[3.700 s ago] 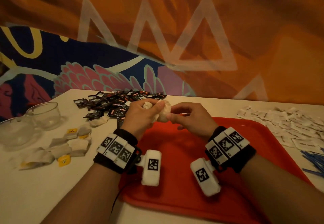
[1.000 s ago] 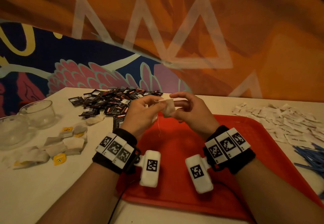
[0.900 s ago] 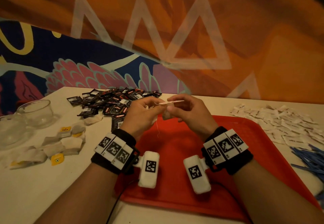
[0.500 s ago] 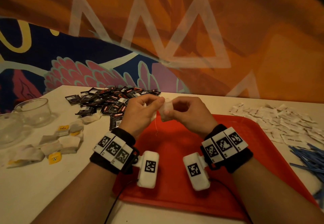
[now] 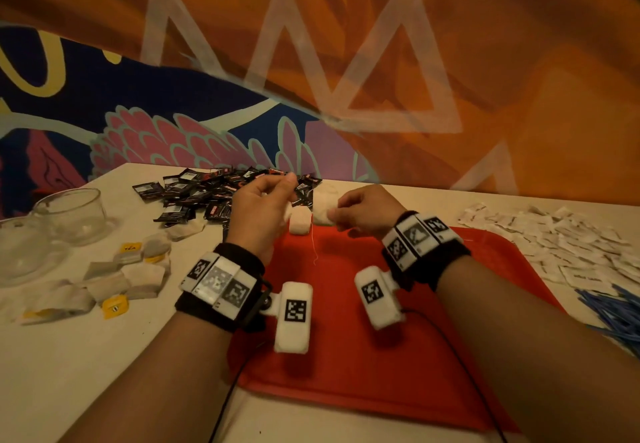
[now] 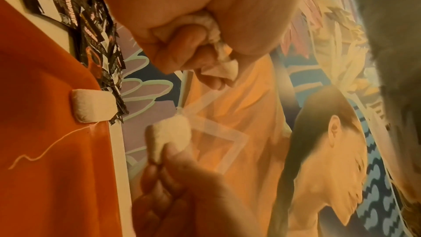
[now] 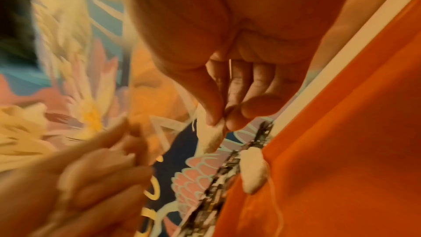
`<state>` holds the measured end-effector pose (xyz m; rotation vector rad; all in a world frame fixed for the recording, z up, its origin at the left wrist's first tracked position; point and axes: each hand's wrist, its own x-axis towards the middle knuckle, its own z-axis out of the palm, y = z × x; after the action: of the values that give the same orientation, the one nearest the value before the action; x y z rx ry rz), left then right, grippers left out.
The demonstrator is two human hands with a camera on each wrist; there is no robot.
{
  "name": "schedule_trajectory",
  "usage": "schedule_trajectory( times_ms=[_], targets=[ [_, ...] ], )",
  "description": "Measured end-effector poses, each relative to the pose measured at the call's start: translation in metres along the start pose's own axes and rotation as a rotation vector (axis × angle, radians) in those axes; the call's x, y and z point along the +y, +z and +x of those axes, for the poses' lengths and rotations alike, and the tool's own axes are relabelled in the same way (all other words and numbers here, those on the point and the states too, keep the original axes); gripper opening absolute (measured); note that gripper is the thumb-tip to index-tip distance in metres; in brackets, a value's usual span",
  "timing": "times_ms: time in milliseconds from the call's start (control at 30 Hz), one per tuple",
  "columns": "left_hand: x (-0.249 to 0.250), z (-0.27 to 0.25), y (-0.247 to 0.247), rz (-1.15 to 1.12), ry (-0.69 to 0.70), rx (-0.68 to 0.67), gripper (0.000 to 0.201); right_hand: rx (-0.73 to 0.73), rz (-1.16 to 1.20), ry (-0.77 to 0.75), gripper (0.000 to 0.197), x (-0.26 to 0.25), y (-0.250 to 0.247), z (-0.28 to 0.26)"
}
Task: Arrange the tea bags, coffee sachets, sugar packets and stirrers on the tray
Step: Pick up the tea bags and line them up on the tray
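My left hand (image 5: 273, 200) is raised over the far left corner of the red tray (image 5: 346, 356). Its fingers are curled round a crumpled white tea bag (image 6: 218, 60). A little to the right, my right hand (image 5: 343, 214) pinches a second tea bag (image 5: 323, 212) between thumb and fingertips (image 7: 216, 116). A third tea bag (image 5: 300, 224) lies on the tray's far edge, its string (image 5: 313, 248) trailing onto the red surface. The same bag shows in the left wrist view (image 6: 93, 107) and in the right wrist view (image 7: 252, 170).
On the white table, black coffee sachets (image 5: 207, 196) are heaped behind the left hand. Loose tea bags (image 5: 121, 280) and two glass bowls (image 5: 69, 214) sit at the left. White sugar packets (image 5: 571, 245) and blue stirrers (image 5: 620, 311) lie right of the tray.
The hands, joined over one clump of tea bags, have drawn apart. One tea bag now lies on the tray's far edge, and each hand keeps one.
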<state>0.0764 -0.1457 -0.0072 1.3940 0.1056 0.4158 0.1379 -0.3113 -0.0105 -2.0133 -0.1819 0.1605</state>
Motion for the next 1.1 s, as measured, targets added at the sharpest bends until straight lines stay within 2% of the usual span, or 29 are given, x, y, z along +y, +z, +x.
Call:
schedule_trajectory(
  times_ms=[100, 233, 333, 367, 433, 733, 833, 933, 1033, 1100],
  targets=[
    [0.002, 0.001, -0.003, -0.056, -0.037, 0.005, 0.011, 0.018, -0.212, 0.131, 0.017, 0.010, 0.004, 0.027],
    [0.001, 0.001, -0.002, -0.086, -0.062, -0.002, 0.011, 0.041, -0.500, 0.230, 0.044, 0.011, 0.013, 0.034],
    [0.000, 0.002, -0.003, -0.085, -0.074, 0.001, 0.012, 0.021, -0.443, 0.265, 0.052, 0.010, 0.013, 0.036],
    [0.000, 0.002, -0.003, -0.088, -0.078, 0.000, 0.012, -0.017, -0.405, 0.276, 0.050, 0.011, 0.013, 0.039],
    [-0.001, 0.003, -0.004, -0.097, -0.084, -0.003, 0.013, 0.015, -0.316, 0.268, 0.048, 0.012, 0.014, 0.045],
    [-0.007, 0.010, -0.011, -0.105, -0.120, 0.003, 0.012, -0.023, -0.232, 0.291, 0.044, 0.012, 0.018, 0.056],
    [-0.007, 0.011, -0.012, -0.116, -0.131, -0.009, 0.012, -0.033, -0.169, 0.313, 0.033, 0.012, 0.014, 0.054],
    [-0.008, 0.011, -0.012, -0.139, -0.160, -0.037, 0.020, 0.019, -0.181, 0.358, 0.017, 0.010, 0.011, 0.050],
    [-0.011, 0.012, -0.011, -0.189, -0.203, -0.079, 0.033, 0.048, -0.159, 0.311, 0.024, 0.008, 0.005, 0.040],
    [-0.012, 0.011, -0.009, -0.207, -0.247, -0.092, 0.041, 0.047, -0.154, 0.234, 0.020, 0.007, -0.001, 0.029]
  ],
)
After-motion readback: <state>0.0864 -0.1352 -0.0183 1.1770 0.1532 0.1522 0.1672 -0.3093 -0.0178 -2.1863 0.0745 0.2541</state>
